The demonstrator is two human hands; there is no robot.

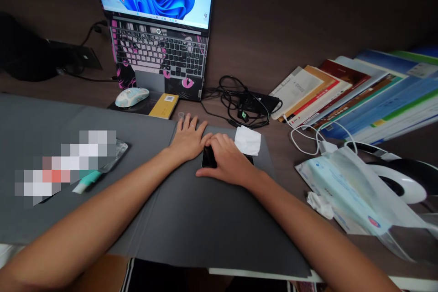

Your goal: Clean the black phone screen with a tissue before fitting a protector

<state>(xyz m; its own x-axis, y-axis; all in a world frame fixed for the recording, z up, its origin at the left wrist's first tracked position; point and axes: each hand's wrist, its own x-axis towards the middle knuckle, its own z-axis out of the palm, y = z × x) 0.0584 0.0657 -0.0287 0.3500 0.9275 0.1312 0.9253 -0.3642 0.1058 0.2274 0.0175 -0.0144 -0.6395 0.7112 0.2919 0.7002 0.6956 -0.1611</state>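
Note:
On the grey desk mat (219, 219) lies a dark, flat, glossy thing that looks like a phone (208, 159), mostly covered by my right hand (226, 157). The fingers of that hand are curled over its far side, with the thumb stretched out along the near edge. My left hand (189, 139) rests flat just left of the phone, fingers spread and a ring on one of them. Its thumb meets the right hand's fingertips at the phone's corner. A folded white tissue (247, 140) lies by the right hand's knuckles, partly over the phone's far end.
Behind the hands stand an open laptop (159, 54), a mouse (132, 97) and a yellow booklet (164, 106). Tangled black cables (236, 100) and leaning books (356, 91) fill the back right. A tissue pack (349, 196) and headphones (400, 182) lie right; a green-white tube (87, 181) lies left.

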